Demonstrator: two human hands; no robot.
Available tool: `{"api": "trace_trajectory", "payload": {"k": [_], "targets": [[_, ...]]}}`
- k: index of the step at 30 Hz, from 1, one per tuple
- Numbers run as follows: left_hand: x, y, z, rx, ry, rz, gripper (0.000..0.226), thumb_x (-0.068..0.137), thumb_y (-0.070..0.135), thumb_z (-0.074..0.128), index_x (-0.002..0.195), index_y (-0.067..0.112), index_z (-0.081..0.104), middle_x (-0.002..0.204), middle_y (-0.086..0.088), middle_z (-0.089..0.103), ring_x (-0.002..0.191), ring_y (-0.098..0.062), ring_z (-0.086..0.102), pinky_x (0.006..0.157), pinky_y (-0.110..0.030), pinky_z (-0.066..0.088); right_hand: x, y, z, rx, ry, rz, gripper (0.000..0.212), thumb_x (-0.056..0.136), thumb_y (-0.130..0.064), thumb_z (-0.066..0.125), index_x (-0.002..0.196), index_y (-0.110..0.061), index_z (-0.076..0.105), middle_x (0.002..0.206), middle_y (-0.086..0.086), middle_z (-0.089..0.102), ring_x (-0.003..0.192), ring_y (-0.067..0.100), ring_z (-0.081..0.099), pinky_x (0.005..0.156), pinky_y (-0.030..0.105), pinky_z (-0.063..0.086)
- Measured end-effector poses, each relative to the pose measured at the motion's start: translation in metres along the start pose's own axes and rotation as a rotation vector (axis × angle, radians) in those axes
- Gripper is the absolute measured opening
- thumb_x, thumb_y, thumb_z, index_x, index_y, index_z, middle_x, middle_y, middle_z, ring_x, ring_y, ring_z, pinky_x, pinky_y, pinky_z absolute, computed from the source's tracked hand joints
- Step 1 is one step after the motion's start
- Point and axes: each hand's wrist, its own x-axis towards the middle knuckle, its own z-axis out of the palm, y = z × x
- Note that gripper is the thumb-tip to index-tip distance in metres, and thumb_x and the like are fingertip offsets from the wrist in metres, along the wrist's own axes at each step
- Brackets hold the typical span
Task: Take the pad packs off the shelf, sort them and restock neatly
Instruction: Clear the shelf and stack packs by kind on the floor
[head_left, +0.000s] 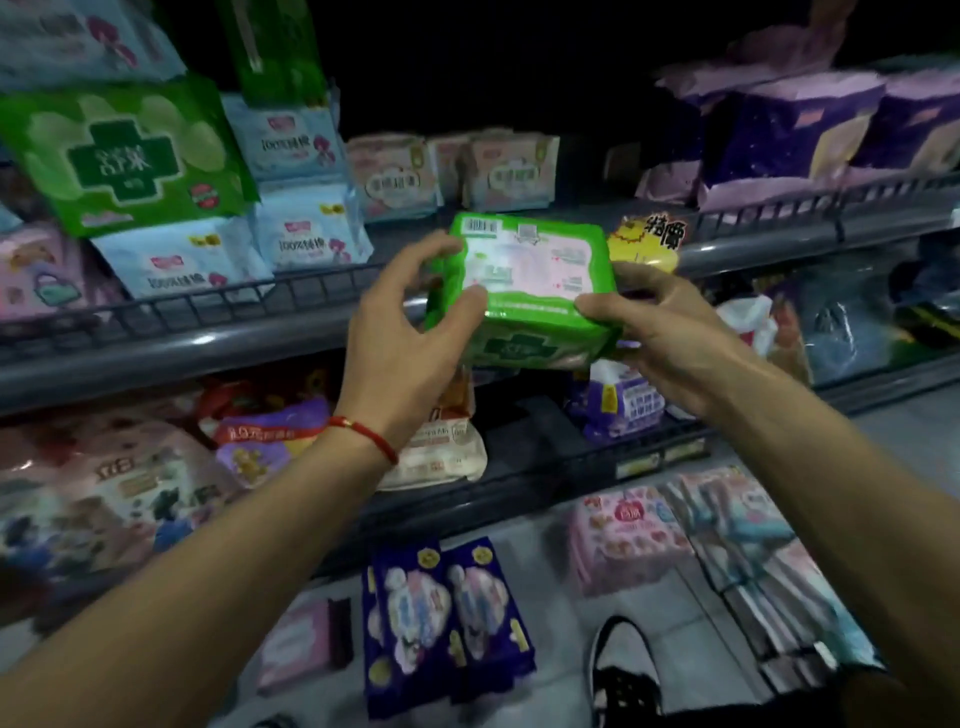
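— On the far left of the upper shelf (218, 332), what sits there?

— A big green pack (124, 156) with a dark cross leans over a row of pale blue packs (291, 228). Lower down on that side lie pink and purple packs (104, 483), crowded together. A red string bracelet (363, 431) circles the left wrist.

— And the left hand?

— The left hand (400, 338) grips the left end of a green pad pack (524, 291), thumb on its face, fingers curled over the top edge.

— Where is that pack?

— Up in the air, in front of the upper shelf's rail, between both hands and touching no shelf. It is bright green, with a pale pink and white printed panel facing the camera and a barcode at its top left corner. A dark green cross shows on its lower side. It tilts a little, right end lower.

— Anything behind it?

— Pink packs (452, 171) stand at the back of the shelf. A yellow sale tag (649, 241) pokes out just beside the pack's right end.

— The right hand?

— The right hand (670, 338) pinches the pack's right lower corner, thumb on top. Further right, purple packs (789, 135) fill the shelf. On the floor lie dark blue packs (447, 618), a pink pack (623, 540) and a shoe (623, 670).
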Motion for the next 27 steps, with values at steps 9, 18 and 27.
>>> {"api": "trace_trajectory", "payload": {"k": [9, 18, 27], "targets": [[-0.096, -0.075, -0.042, -0.08, 0.012, -0.865, 0.043, 0.077, 0.042, 0.084, 0.103, 0.01, 0.071, 0.103, -0.009, 0.077, 0.09, -0.026, 0.075, 0.083, -0.046, 0.062, -0.04, 0.107, 0.028, -0.263, -0.263, 0.288, 0.062, 0.079, 0.001, 0.081, 0.135, -0.001, 0.055, 0.103, 0.014, 0.078, 0.09, 0.022, 0.075, 0.085, 0.032, 0.06], [-0.157, -0.118, -0.088, -0.131, -0.053, -1.177, 0.024, 0.086, 0.011, 0.079, 0.108, 0.007, 0.07, 0.107, -0.012, 0.076, 0.098, -0.03, 0.071, 0.085, -0.048, 0.06, -0.045, 0.173, 0.085, -0.492, -0.404, 0.463, 0.047, 0.078, -0.029, 0.084, 0.118, -0.013, 0.066, 0.107, 0.007, 0.077, 0.094, 0.022, 0.076, 0.077, 0.038, 0.063], [-0.145, -0.134, -0.032, -0.194, -0.078, -1.129, 0.027, 0.085, 0.003, 0.079, 0.108, 0.01, 0.068, 0.099, -0.002, 0.072, 0.077, -0.013, 0.068, 0.056, -0.029, 0.055, -0.029, 0.172, 0.054, -0.747, -0.301, 0.435, 0.022, 0.091, -0.032, 0.072, 0.101, -0.013, 0.068, 0.099, 0.004, 0.074, 0.09, 0.02, 0.072, 0.074, 0.034, 0.059]]}}
